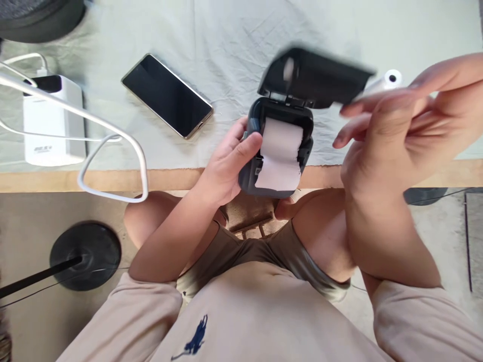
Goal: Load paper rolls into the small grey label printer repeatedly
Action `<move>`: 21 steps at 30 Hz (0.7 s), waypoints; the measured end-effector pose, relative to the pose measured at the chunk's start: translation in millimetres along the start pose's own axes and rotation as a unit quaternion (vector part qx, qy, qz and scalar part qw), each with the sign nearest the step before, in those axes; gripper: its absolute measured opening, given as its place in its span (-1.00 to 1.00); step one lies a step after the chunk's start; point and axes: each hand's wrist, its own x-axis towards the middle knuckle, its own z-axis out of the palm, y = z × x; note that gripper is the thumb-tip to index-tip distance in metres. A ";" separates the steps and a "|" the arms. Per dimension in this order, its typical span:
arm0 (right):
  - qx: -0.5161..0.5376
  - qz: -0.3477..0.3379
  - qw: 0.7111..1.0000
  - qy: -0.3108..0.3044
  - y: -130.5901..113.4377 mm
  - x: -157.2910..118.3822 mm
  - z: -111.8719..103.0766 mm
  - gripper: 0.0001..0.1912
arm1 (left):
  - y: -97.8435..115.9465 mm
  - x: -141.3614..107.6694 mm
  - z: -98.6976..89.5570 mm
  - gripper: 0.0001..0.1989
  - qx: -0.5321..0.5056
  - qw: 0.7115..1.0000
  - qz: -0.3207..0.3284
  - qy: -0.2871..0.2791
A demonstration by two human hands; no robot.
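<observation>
A small black portable receipt printer (245, 186) is gripped in my left hand (230, 161), thumb on its near-left side and fingers beneath. Its black lid (320, 75) is swung up on the hinge, slightly blurred. White paper (281, 151) lies in the compartment, its ragged end hanging over the near edge. My right hand (392, 120) is to the right of the lid, fingers apart, fingertips by the lid's lower edge; whether they touch it I cannot tell. Partly hidden behind that hand is a white paper roll (383, 83) with a dark core.
On the pale cloth (226, 30) a smartphone (168, 95) lies screen up. A white power bank (53, 125) stands at left, with a white cable (113, 120) looping over the wooden table edge (177, 180). A dark round object (41, 20) sits back left. Below is a black round stand base (90, 256).
</observation>
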 end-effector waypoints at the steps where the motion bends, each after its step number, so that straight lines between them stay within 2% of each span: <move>1: -0.003 -0.012 1.000 -0.003 -1.4 2.3 -1.8 -0.62 | -1.2 -1.5 -1.4 -0.80 0.011 1.000 0.010 0.002; 2: -0.023 -0.020 0.999 -0.030 -3.5 4.4 -4.3 -0.66 | -2.2 -2.6 -2.6 -0.79 0.018 1.000 0.016 0.002; 4: -0.089 -0.024 0.988 -0.124 -9.8 7.8 -10.9 -0.81 | -3.4 -3.7 -4.7 -0.77 0.029 0.999 0.020 -0.018; 6: -0.159 -0.026 0.960 -0.230 -18.1 10.2 -18.2 -0.88 | -3.6 -3.9 -6.1 -0.73 0.041 0.998 0.023 -0.048; 8: -0.221 -0.020 0.920 -0.322 -26.2 11.8 -25.1 -0.76 | -3.1 -3.5 -7.3 -0.70 0.064 0.995 0.026 -0.069; 10: -0.281 -0.011 0.883 -0.375 -31.4 12.9 -30.2 -0.61 | -2.5 -2.8 -8.3 -0.70 0.086 0.993 0.025 -0.075; 12: -0.325 -0.007 0.860 -0.394 -32.5 13.3 -32.1 -0.50 | -2.1 -2.3 -8.9 -0.69 0.099 0.992 0.024 -0.078; 14: -0.342 -0.007 0.853 -0.395 -31.2 13.4 -29.9 -0.49 | -2.0 -2.1 -8.7 -0.65 0.105 0.991 0.023 -0.074; 18: -0.324 0.010 0.863 -0.387 -36.9 15.2 -19.6 -0.54 | -2.2 -3.0 -5.7 -0.64 0.079 0.995 0.020 -0.049; 21: -0.246 0.059 0.891 -0.377 -42.5 21.8 -25.1 -0.57 | -2.9 -3.3 -2.7 -0.65 0.027 0.999 0.004 -0.038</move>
